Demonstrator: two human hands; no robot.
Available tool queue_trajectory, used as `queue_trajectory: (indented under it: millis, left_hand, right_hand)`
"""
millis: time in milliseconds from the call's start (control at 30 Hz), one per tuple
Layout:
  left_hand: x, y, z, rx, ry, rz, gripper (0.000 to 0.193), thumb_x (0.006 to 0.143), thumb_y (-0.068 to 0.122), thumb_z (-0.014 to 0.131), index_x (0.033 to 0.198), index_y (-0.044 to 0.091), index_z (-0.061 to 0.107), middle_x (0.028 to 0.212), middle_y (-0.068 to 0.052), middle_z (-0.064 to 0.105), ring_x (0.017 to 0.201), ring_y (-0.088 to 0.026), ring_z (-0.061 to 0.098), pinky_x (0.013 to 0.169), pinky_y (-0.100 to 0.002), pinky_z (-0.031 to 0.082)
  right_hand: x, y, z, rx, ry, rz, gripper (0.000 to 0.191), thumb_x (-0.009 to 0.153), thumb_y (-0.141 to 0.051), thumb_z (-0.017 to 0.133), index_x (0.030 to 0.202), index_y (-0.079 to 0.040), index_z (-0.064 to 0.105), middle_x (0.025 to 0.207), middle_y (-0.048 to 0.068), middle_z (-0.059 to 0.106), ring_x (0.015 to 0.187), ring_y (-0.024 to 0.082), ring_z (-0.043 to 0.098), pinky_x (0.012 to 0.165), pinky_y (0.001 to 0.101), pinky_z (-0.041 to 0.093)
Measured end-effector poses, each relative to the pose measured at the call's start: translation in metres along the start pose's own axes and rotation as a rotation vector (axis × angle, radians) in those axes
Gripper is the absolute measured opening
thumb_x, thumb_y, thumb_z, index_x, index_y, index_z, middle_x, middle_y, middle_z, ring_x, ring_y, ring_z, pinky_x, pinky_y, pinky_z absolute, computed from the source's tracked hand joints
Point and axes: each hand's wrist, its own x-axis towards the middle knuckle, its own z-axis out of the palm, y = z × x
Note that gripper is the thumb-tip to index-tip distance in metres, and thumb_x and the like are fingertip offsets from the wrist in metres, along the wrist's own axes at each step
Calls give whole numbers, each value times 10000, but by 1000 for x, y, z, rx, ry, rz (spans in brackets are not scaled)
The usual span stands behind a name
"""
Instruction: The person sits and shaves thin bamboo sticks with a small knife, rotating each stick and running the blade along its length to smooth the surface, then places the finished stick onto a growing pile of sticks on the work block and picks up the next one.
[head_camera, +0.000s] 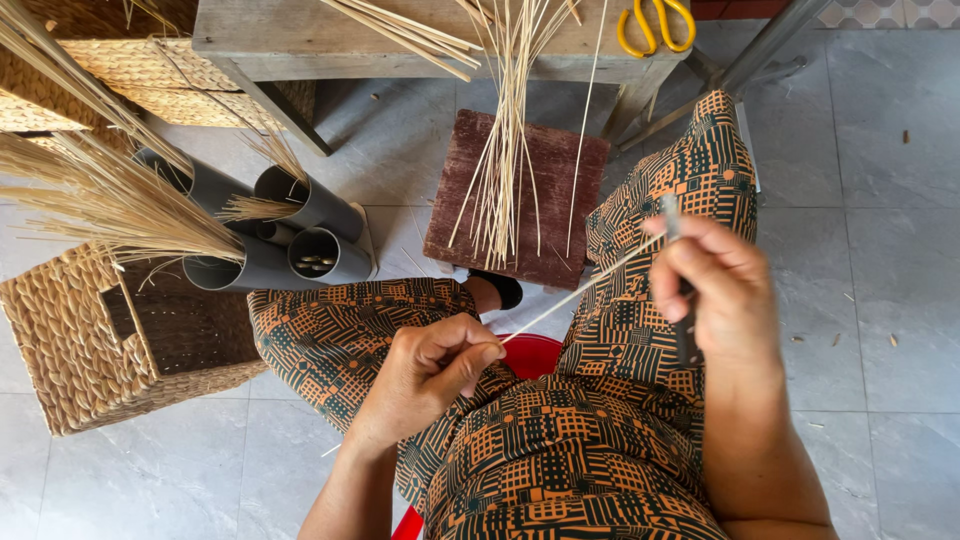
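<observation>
My left hand (430, 365) pinches the near end of a thin pale reed strip (585, 288) that runs up and to the right across my lap. My right hand (715, 290) grips a small knife (672, 215) with its grey blade upright against the far end of that strip. Both hands hover over my knees, which are clothed in orange-and-black patterned fabric. A bundle of loose reed strips (505, 150) hangs from a wooden bench down onto a dark red wooden block (560, 200) in front of me.
A woven basket (75, 345) stands at the left beside grey plastic pipes (300, 235) holding dried grass stalks (110, 200). Yellow-handled scissors (655, 25) lie on the wooden bench (290, 40). A red stool edge (535, 352) shows beneath me. Grey tiled floor surrounds everything.
</observation>
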Motion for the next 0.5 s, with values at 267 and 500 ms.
queue_trajectory:
  millis: [267,500]
  left_hand:
    - [5,7,6,66,134,32,71,985,54,657,967,7,707,690,-8,657,581,-31,605,511,-210,480]
    - [10,30,13,689,434,578,166,923,110,724,1072,45,694,971,-106,729,909,-240,680,815,-337,538]
  right_hand:
    - [-18,-9,21,-61,-213,151,457,1026,-105,523,1476,-23,533,633,64,632,476,87,500,438,230,413]
    - [-19,12,38,-120,-213,126,363,1068,-58,519,1406,46,596,711,89,650,550,97,510,517,219,430]
